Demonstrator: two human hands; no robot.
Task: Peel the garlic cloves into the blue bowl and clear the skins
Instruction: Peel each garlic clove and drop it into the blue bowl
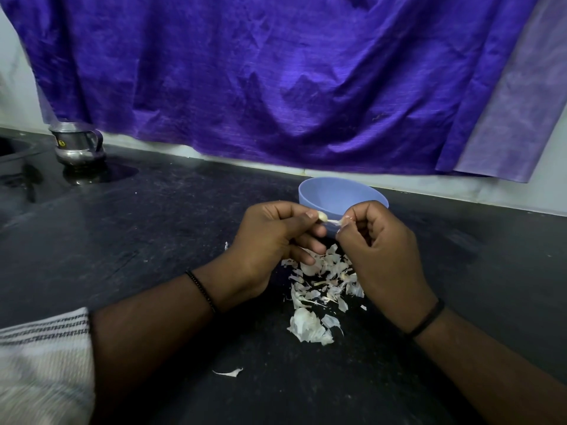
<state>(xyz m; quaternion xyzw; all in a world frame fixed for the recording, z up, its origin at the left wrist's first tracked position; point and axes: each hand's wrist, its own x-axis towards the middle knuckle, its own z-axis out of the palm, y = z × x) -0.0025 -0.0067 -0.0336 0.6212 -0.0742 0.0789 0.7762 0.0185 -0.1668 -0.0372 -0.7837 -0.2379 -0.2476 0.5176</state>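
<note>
My left hand (pixel 270 240) pinches a small pale garlic clove (pixel 322 215) between thumb and fingers, just in front of the blue bowl (pixel 337 193). My right hand (pixel 380 250) pinches a thin strip of skin (pixel 335 222) that stretches from the clove. Both hands are held above the black counter, close together. Below and between them lies a pile of white garlic skins (pixel 322 286). What lies inside the bowl is hidden by its near wall and my hands.
A steel jug (pixel 78 145) stands at the back left next to a sink edge (pixel 12 151). A purple cloth (pixel 276 72) hangs over the wall behind the bowl. One stray skin (pixel 228 372) lies near the front of the black counter (pixel 138 225).
</note>
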